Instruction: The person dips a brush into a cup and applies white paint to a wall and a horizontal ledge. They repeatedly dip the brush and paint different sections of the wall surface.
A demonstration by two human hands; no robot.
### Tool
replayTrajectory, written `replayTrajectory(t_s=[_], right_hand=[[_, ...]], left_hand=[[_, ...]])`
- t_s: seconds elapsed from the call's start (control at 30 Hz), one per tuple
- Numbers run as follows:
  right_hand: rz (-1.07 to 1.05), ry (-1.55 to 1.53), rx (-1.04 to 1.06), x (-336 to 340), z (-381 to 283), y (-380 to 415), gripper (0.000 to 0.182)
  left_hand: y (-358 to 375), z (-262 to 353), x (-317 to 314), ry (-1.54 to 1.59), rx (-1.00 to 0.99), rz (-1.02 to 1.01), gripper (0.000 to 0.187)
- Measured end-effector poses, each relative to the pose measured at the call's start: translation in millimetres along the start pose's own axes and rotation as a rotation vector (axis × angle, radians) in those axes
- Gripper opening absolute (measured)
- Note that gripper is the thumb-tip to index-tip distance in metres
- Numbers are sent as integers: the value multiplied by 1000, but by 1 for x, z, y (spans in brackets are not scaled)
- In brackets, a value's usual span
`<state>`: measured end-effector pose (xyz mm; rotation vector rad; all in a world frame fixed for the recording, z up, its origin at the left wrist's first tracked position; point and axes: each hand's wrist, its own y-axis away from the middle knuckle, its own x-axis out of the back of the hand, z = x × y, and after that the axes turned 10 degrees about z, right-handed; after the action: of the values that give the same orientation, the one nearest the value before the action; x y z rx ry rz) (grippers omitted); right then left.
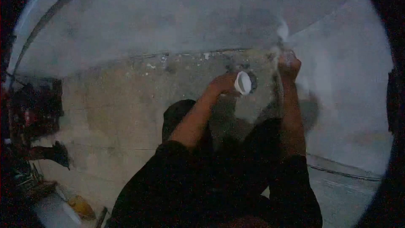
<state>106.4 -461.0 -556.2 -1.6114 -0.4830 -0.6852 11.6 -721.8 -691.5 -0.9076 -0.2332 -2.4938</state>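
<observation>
One white cup (243, 83), fingers of the left hand (222, 84) gripping it, mouth toward my camera, over the floor (114, 97) near its far-right corner. Right hand (289, 64) is beyond it, rightward, beside the wall (341, 80); too blurred for me to tell its grip.

White cup (247, 82); black sleeves (290, 177)

It is dim and grainy. The right hand (290, 65) looks blurry at the fingers (287, 55). A soft shadow (311, 112) sits below them on the pale wall (350, 80). Far left of the fingers, it gets very dark. The edges bend, with black corners.
</observation>
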Motion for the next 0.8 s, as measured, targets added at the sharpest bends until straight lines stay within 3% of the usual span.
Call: replayTrajectory(t_s=[0.07,0.1,0.2,0.23,0.3,0.47,0.5,0.53,0.57,0.67,0.7,0.77,0.8], right_hand=[[230,-341,-497,20,-13,-10,24],[231,-341,-490,8,1,-5,24],[269,-817,-788,-16,41,19,25],[213,-612,-602,-8,22,14,30],[136,-420,-431,-5,-27,1,38],[-387,-211,-306,-22,-145,-12,60],[-442,-194,-232,-30,-168,-12,65],[-355,-163,-29,-44,-187,0,65],[-355,-177,-23,-37,-208,-11,65],[-509,-613,-124,-2,-271,-48,58],[-734,-609,-42,6,-288,-66,57],[-947,-609,38,24,-304,-83,57],[-954,-691,-7,33,-307,-85,57]], left_hand=[[0,5,-1,5,-3,-10,80],[2,6,1,9,-3,-12,80],[8,7,-1,-8,0,-9,81],[9,9,-2,-18,1,-6,81],[17,11,1,-26,15,7,81],[46,21,29,-34,56,46,83],[53,22,36,-55,73,57,83],[62,25,45,-71,91,83,83],[71,29,54,-86,105,105,83],[95,35,73,-132,138,161,84],[104,36,78,-150,146,177,84],[118,39,86,-203,149,226,85],[123,39,88,-238,143,255,85]])
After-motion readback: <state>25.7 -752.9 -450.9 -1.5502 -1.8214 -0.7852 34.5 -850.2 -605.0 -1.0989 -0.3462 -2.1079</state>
